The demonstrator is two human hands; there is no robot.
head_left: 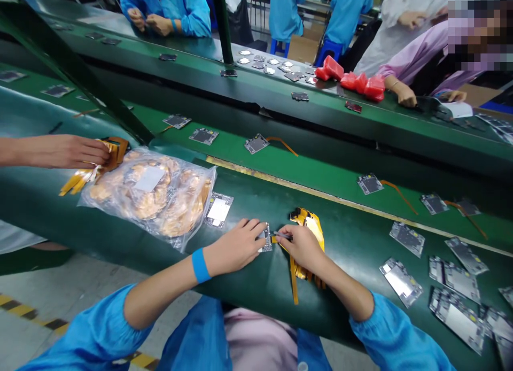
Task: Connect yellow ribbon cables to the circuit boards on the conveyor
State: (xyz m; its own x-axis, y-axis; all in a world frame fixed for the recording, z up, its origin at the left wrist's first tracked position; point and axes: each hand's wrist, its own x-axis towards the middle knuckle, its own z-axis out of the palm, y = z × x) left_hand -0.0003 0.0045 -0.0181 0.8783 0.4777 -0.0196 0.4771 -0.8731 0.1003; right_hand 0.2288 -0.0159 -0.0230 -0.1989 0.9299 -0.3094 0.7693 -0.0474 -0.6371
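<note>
Working at a dk green bench, we've a green belt running just past it, a worn yellowish strip along the join. Circuit boards lie in a loose group on the bench to the R; more are spaced out on the belt, some w/ an orange tail. Gray floor below, yellow/blk tape on it. Across the line: co-workers in blue, wht & pink, plus a cardboard box.

Containers: a clear plastic bag lies L of us, full of amber coils, wht label on top. Red bags sit on the far bench; contents can't be made out.

Our L hand lies low, fingers bent over the small board in front of us, touching it; can't tell if it's gripping. Our R hand is closed, thumb & finger pinching a slim dk tool at the orange strip by that board's R edge. Amber strip bundle lies under/beside that hand. Co-worker's hand is on other amber strips near the bag.
</note>
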